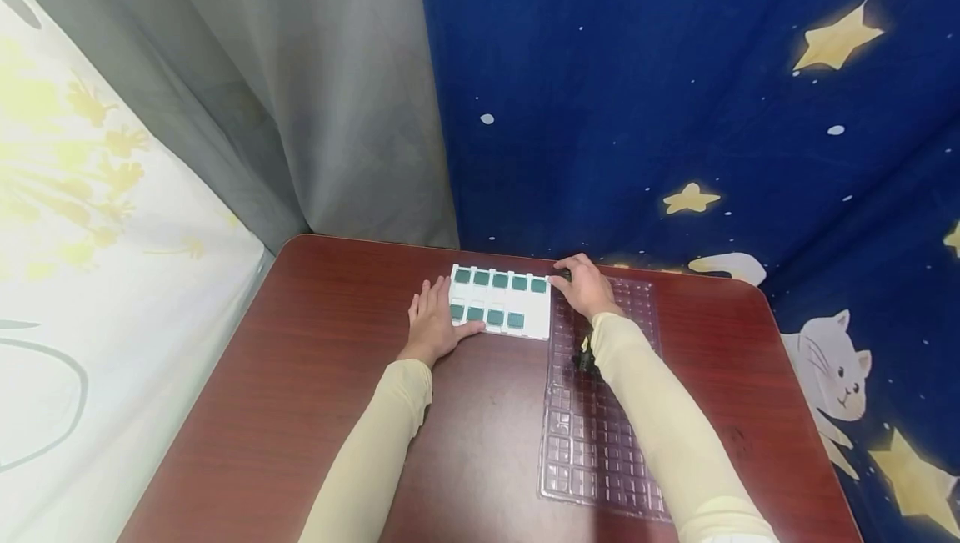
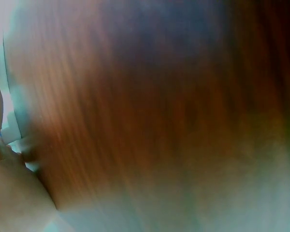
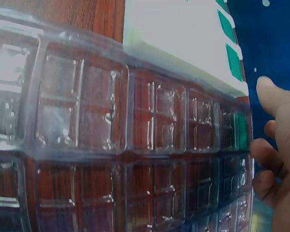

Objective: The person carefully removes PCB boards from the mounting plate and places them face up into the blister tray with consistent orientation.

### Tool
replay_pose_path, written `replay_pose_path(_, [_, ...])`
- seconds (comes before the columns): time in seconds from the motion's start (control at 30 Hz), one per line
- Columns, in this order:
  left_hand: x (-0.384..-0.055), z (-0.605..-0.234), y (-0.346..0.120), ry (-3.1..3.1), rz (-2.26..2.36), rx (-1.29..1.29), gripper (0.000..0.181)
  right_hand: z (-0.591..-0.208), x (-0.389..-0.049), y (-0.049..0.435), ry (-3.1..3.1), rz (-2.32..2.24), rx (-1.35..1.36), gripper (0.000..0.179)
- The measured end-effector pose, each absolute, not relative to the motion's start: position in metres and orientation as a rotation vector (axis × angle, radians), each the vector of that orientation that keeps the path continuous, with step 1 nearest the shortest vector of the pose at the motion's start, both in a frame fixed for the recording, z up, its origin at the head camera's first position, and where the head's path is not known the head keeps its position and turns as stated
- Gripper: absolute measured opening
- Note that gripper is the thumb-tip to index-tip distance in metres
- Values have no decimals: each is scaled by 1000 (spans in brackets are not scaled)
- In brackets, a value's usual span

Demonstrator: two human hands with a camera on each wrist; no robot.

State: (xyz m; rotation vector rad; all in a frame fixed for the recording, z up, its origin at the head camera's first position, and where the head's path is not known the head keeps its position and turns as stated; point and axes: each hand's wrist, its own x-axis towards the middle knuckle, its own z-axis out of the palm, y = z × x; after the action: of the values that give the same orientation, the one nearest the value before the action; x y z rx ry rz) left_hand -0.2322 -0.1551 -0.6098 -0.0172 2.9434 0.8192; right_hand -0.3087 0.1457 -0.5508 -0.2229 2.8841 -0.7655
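Note:
A white rectangular panel with two rows of green squares lies near the table's back edge. My left hand is spread along its left end, thumb over the front edge. In the left wrist view only part of that hand shows, at the left edge. My right hand is at the panel's back right corner, over the end of a clear plastic tray. In the right wrist view its thumb stands apart from the bent fingers. Beside these, a green piece shows at the tray's end.
A small black object lies on the tray, partly behind the right forearm. Blue and grey curtains hang behind the reddish-brown table. The tray's many compartments run toward the front.

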Motion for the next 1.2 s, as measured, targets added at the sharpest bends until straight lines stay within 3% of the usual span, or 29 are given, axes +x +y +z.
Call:
replay_pose_path(0.6, [-230,-606,-154,2931,848,-25,126,-558,-304,126,2890,-682,-366,41])
replay_pose_path(1.2, [-228,-600,-152,2933,818,-27,124,-561,-302,124,2851,-689,-329,46])
